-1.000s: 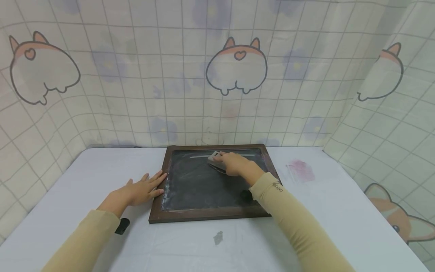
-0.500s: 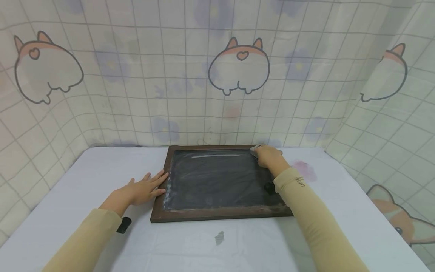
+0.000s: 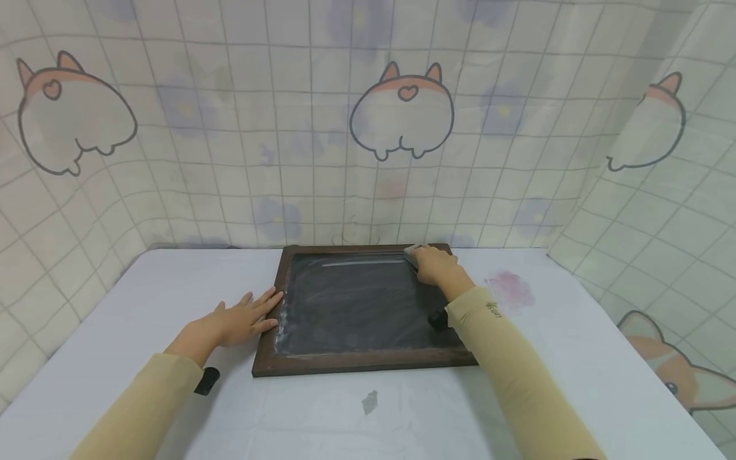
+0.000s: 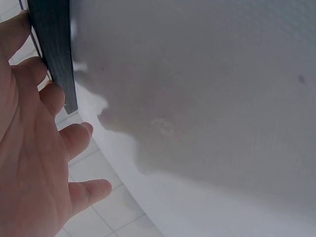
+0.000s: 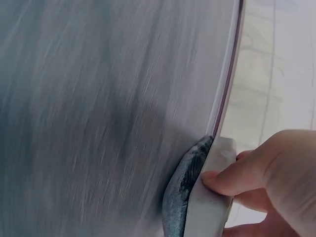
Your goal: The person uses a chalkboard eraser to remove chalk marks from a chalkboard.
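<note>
Frame (image 3: 356,360) surrounds the white-smeared blackboard (image 3: 351,306); the right grip (image 3: 437,267) holds an eraser (image 5: 210,210).

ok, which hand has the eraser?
The right hand, whose thumb and fingers grip the eraser at the chalkboard's far edge. The left hand holds nothing and rests spread at the chalkboard's left edge.

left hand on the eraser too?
No, the left hand touches the chalkboard frame, while the right hand holds the eraser.
</note>
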